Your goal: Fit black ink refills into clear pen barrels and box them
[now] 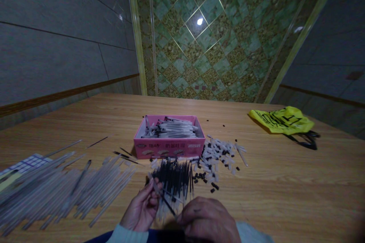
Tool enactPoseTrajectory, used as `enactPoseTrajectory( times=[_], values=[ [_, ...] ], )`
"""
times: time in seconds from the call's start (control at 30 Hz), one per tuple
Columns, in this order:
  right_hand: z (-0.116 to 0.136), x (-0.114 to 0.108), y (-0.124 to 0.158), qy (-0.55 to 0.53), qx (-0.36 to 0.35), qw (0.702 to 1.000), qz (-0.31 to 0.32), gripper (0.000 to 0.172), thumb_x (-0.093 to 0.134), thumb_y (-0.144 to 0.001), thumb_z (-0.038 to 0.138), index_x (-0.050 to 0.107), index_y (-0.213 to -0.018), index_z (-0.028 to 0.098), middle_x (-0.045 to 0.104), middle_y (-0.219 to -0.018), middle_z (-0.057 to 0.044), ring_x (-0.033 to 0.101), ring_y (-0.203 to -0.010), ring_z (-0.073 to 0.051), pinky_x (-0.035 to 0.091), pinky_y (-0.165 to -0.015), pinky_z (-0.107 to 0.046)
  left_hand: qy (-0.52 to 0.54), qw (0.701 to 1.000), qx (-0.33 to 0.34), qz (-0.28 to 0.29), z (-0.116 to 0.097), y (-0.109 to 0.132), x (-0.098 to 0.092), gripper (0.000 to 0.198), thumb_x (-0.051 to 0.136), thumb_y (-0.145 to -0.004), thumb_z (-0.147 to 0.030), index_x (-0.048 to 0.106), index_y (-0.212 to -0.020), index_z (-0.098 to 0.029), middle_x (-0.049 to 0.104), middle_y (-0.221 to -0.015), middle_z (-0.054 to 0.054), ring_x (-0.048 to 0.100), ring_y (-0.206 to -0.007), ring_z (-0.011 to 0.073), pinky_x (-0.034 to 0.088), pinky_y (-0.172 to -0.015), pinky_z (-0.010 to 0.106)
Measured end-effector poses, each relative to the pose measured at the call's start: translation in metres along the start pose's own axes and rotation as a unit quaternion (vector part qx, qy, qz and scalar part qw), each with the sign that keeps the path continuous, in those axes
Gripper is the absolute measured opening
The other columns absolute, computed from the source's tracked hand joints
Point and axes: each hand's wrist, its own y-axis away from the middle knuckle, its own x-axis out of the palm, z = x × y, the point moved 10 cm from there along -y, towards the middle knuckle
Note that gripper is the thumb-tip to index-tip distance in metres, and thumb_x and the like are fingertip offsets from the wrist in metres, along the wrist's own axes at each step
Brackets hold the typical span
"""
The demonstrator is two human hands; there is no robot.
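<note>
My left hand (145,202) pinches a slim pen barrel (156,186) between thumb and fingers. A dark pen refill (169,205) slants from it down to my right hand (207,218), whose closed fingers are at its lower end. How far the refill sits inside the barrel I cannot tell. Under and just beyond my hands lies a bundle of black-ended refills (172,174). Behind it stands a pink box (171,151) filled with assembled-looking pens (176,127). To the left spread many clear pen barrels (97,182).
Small clear caps and black plugs (213,159) lie scattered right of the box. A yellow bag (282,120) with black straps rests at the far right. A checkered cloth (28,163) is at the left edge. Tiled walls (199,57) bound the wooden table (273,182).
</note>
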Motion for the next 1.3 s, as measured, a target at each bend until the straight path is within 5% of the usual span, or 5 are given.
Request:
enactPoseTrajectory(
  times=[0.53, 0.67, 0.83, 0.97, 1.3],
  values=[
    [-0.009, -0.002, 0.0, 0.008, 0.006, 1.0, -0.021, 0.021, 0.049, -0.087, 0.012, 0.054, -0.104, 0.022, 0.068, -0.084, -0.007, 0.064, -0.077, -0.016, 0.052, -0.067, -0.026, -0.027, 0.999, 0.007, 0.036, 0.006, 0.001, 0.003, 0.012, 0.052, -0.081, -0.002, 0.062, -0.078, -0.009, 0.062, -0.066, 0.004, 0.052, -0.041, 0.0022, 0.042, -0.035, 0.009],
    [-0.04, 0.007, 0.002, 0.074, 0.118, 0.99, 0.021, 0.021, 0.05, -0.084, 0.012, 0.055, -0.102, 0.021, 0.063, -0.094, -0.007, 0.059, -0.087, -0.018, 0.048, -0.075, -0.029, -0.007, 0.999, -0.007, 0.043, 0.01, -0.001, 0.001, 0.006, 0.057, -0.079, -0.007, 0.061, -0.079, -0.011, 0.06, -0.064, 0.002, 0.05, -0.039, 0.0027, 0.038, -0.032, 0.009],
    [-0.1, 0.032, 0.033, 0.198, 0.282, 0.926, 0.154, 0.01, 0.058, -0.08, 0.017, 0.06, -0.089, 0.022, 0.058, -0.089, -0.003, 0.053, -0.085, -0.019, 0.041, -0.07, -0.028, 0.072, 0.996, -0.011, 0.058, 0.001, -0.004, 0.003, 0.02, 0.04, -0.09, -0.011, 0.056, -0.078, -0.013, 0.054, -0.065, -0.001, 0.045, -0.039, -0.0004, 0.037, -0.034, 0.008],
    [-0.115, 0.051, 0.048, 0.239, 0.286, 0.901, 0.223, 0.005, 0.061, -0.08, 0.023, 0.061, -0.084, 0.023, 0.057, -0.086, -0.001, 0.052, -0.083, -0.018, 0.036, -0.066, -0.027, 0.105, 0.992, -0.008, 0.072, -0.002, -0.002, 0.007, 0.018, 0.04, -0.089, -0.01, 0.054, -0.078, -0.015, 0.053, -0.069, -0.001, 0.044, -0.041, -0.0009, 0.038, -0.035, 0.007],
    [-0.118, 0.062, 0.056, 0.287, 0.293, 0.878, 0.246, 0.016, 0.067, -0.073, 0.026, 0.053, -0.08, 0.022, 0.057, -0.087, 0.0, 0.051, -0.081, -0.018, 0.033, -0.062, -0.027, 0.103, 0.992, -0.005, 0.071, 0.0, 0.001, 0.012, 0.02, 0.036, -0.091, -0.012, 0.053, -0.08, -0.014, 0.052, -0.068, -0.002, 0.044, -0.039, -0.001, 0.038, -0.032, 0.007]
  ],
)
